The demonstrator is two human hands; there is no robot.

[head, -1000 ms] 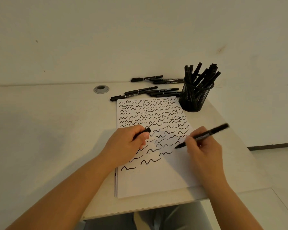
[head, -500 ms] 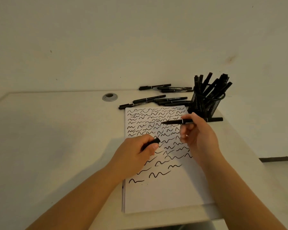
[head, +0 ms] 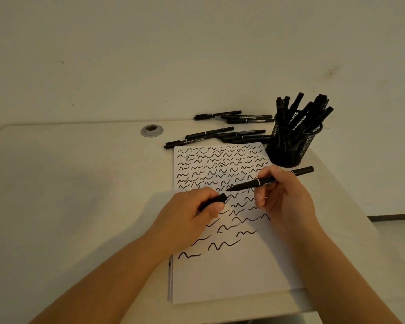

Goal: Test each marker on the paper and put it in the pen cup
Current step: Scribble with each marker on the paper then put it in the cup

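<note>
Nearest the person, the paper lies on the table, its lower part blank and the rest filled with rows of black squiggles. Above it the left hand curls its fingers and thumb round a black cap, whose open end points right. The right hand pinches the marker near the middle of its barrel, bare tip aimed left and hanging just short of the cap, apart from it.

The step in hand looks like recapping. To do it well, the person should hold the cap steady, line the tip up with its mouth along one straight line, and push until it seats fully, keeping the wet tip off the fingers. With the barrel held at its middle, the tip may wobble, so a slow approach suits.

Beyond the hands, the mesh pen cup stands at the paper's far right corner, already crowded with markers, so the capped one should be slid into a gap between them. Further back, loose markers lie on the table in two groups, apparently untested.
</note>
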